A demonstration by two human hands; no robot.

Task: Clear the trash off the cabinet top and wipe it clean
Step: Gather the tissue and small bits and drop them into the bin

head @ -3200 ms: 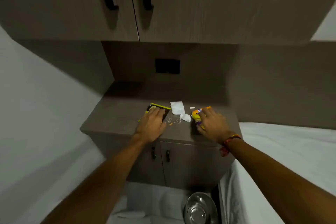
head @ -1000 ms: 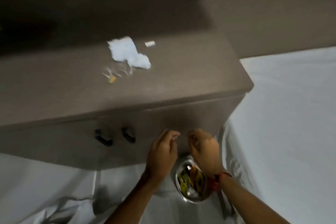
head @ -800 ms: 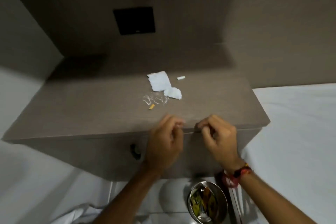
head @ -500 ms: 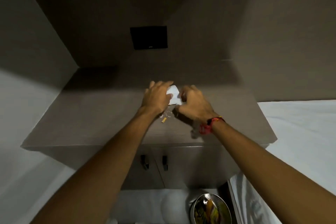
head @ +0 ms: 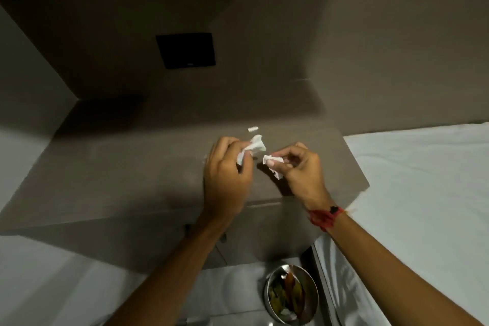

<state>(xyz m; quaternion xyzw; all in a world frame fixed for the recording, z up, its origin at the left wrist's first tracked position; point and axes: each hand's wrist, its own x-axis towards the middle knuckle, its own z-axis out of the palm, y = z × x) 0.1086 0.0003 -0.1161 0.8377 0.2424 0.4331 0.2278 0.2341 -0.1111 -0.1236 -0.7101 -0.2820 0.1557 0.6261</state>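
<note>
Holding 2 pieces of white paper trash above the cabinet top (head: pixel 127 167), 1 in each hand.

Item 1: our left hand (head: pixel 227 174), fingers curled and pressed together around a crumpled white tissue (head: pixel 255 147), which sticks out past the fingertips toward the back wall.

Item 2: our right hand (head: pixel 301 167), thumb and forefinger pinching a smaller white scrap (head: pixel 272 163); the other fingers are folded in. A red thread band (head: pixel 324 217) sits on this wrist.

Item 3: 1 small white stub (head: pixel 252 129), lying on the cabinet top just behind the tissue, apart from both hands.

Item 4: a faint pale smear or crumbs (head: pixel 204 160) on the surface just left of our left hand; too blurred to tell what it is. Whatever lies under the hands is hidden by them.

Item 5: 1 dark square wall plate (head: pixel 185 50) on the back panel, well above the surface.

Item 6: 1 steel bowl (head: pixel 313 288) on the floor below the cabinet's right front corner, holding yellow and orange wrappers (head: pixel 287 295).

Item 7: 2 dark door handles (head: pixel 188 227) on the cabinet front, mostly covered by our left forearm.

Item 8: white bedding (head: pixel 423 193) beside the cabinet on the right.
</note>
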